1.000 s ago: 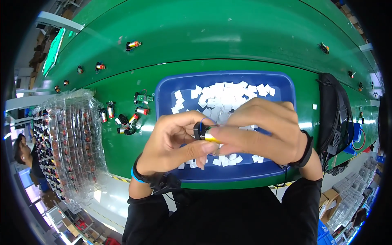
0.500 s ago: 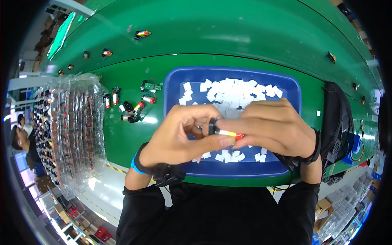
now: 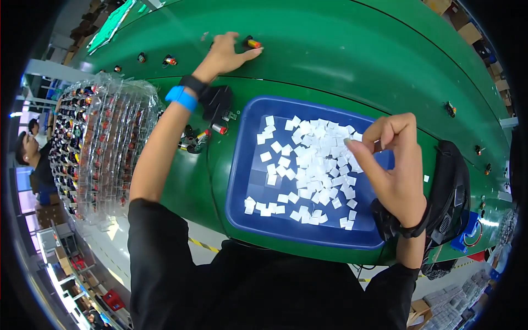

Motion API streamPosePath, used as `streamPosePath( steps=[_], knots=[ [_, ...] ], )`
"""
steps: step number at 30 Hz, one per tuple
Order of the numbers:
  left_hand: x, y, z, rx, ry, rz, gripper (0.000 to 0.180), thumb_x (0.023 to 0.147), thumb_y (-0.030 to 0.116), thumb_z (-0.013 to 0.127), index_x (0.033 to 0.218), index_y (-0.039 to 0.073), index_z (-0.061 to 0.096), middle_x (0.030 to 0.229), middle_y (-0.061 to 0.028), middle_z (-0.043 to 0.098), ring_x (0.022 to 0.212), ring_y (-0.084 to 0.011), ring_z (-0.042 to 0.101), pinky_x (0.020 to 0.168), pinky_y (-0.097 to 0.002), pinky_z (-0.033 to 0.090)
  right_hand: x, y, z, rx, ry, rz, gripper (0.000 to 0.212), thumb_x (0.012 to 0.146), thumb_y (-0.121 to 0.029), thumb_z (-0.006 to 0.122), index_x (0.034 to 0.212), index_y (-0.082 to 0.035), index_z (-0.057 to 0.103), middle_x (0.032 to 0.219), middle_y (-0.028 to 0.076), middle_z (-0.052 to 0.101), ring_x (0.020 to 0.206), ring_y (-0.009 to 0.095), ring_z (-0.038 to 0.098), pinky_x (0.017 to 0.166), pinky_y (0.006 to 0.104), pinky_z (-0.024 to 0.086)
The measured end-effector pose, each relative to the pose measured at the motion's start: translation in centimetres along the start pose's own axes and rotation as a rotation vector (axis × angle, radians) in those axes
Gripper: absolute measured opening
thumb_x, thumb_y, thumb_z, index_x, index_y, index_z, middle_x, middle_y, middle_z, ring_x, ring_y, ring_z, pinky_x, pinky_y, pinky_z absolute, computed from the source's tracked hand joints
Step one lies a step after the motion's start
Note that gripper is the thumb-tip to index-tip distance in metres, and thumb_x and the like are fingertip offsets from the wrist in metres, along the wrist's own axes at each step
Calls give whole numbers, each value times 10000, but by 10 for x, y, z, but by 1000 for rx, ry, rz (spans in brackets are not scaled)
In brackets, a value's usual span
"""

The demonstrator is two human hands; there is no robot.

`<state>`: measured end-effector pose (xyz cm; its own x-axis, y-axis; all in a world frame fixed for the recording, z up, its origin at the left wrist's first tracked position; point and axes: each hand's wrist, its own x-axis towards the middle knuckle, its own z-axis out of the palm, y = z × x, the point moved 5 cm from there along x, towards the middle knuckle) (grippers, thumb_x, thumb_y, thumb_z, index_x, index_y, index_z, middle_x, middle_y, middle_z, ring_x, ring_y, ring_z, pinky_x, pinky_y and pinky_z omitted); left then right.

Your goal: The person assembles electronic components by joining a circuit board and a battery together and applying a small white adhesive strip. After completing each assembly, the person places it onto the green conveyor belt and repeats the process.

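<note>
My left hand (image 3: 225,55) stretches far forward over the green work surface, fingers spread. A small cylindrical part (image 3: 253,43), yellow and red with a black end, lies by its thumb tip, apparently not gripped. Over the right side of a blue tray (image 3: 308,240), my right hand (image 3: 393,157) is raised with bent fingers, thumb and index tips close together. Whether a thin white piece is between them I cannot make out. Many small white square pieces (image 3: 319,159) lie loose in the tray, thickest in the middle.
Similar cylindrical parts (image 3: 192,140) cluster left of the tray; others (image 3: 170,60) are scattered along the far surface. Stacked clear plastic trays (image 3: 110,148) full of parts stand at the left. A black bag (image 3: 452,187) lies right of the tray. Another person (image 3: 38,159) is at far left.
My hands have parted from the cylindrical part they held together. The left has reached forward and left; the right has drawn up and back over the tray. The view has shifted.
</note>
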<state>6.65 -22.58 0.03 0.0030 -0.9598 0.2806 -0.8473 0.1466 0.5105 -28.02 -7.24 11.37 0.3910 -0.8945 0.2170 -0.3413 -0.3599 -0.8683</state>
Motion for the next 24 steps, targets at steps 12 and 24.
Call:
streamPosePath(
  steps=[12,24],
  knots=[
    [-116,50,-63,26,-412,-126,274,867,193,777,1048,25,658,1013,-101,676,890,-258,633,818,-397,510,3,-3,4,-328,-189,-240,277,778,5,792,822,0,518,842,101,565,721,221,596,667,285,523],
    [-137,199,-60,-591,-208,214,206,829,-15,748,1019,25,680,1088,-134,646,908,-183,620,794,-291,518,-5,-14,16,-321,-30,-198,320,758,-80,828,1040,-11,693,903,95,696,755,224,685,595,297,529]
  ],
)
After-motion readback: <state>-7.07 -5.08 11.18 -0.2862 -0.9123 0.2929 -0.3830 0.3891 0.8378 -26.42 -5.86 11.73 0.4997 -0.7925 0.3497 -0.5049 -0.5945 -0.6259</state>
